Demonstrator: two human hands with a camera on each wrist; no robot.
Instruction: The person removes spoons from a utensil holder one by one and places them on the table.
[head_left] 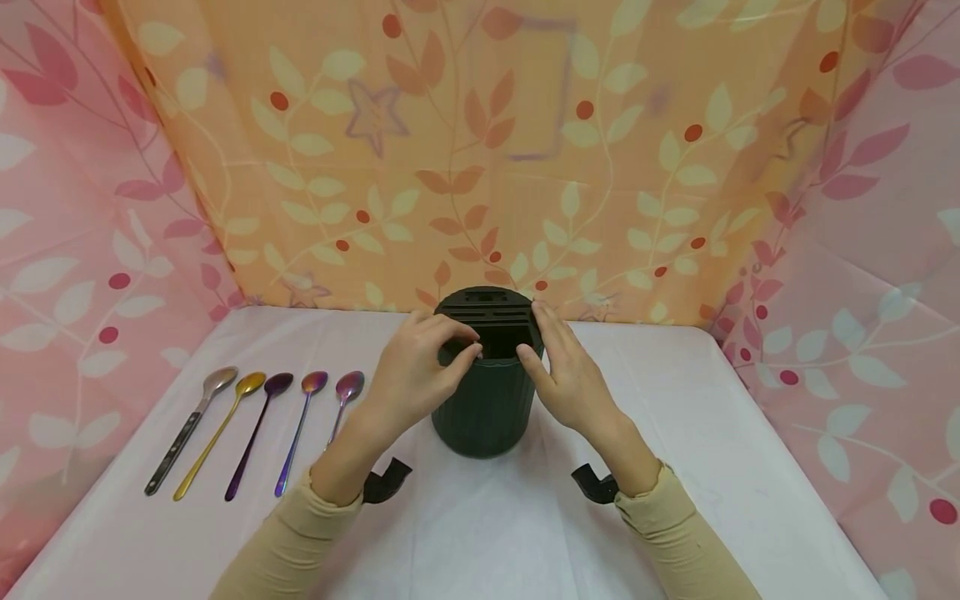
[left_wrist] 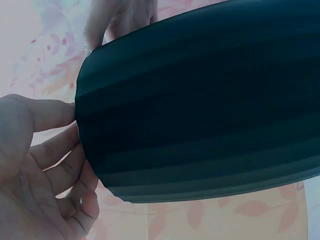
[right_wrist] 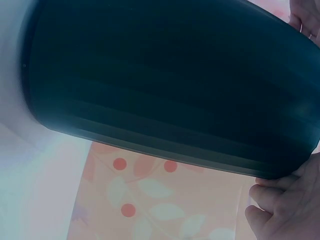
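A dark green ribbed utensil holder (head_left: 483,408) with a slotted top stands upright on the white cloth, and its ribbed side fills much of both wrist views. At the left of its opening, my left hand (head_left: 416,367) has thumb and index finger bent together at the rim, pinching it; the left wrist view shows the fingers (left_wrist: 55,112) against the rim edge. My right hand (head_left: 573,379) rests along the right side of the rim, fingers nearly straight and thumb at the front. What lies inside the opening is dark and hidden.
Left on the cloth (head_left: 465,533) lie several long-handled spoons in a row: a silver one with a black handle (head_left: 189,429), a gold one (head_left: 219,435), a dark purple one (head_left: 258,435) and two iridescent ones (head_left: 296,432). Black curved wrist pieces (head_left: 388,481) sit at both wrists. Floral curtains (head_left: 480,125) enclose the table.
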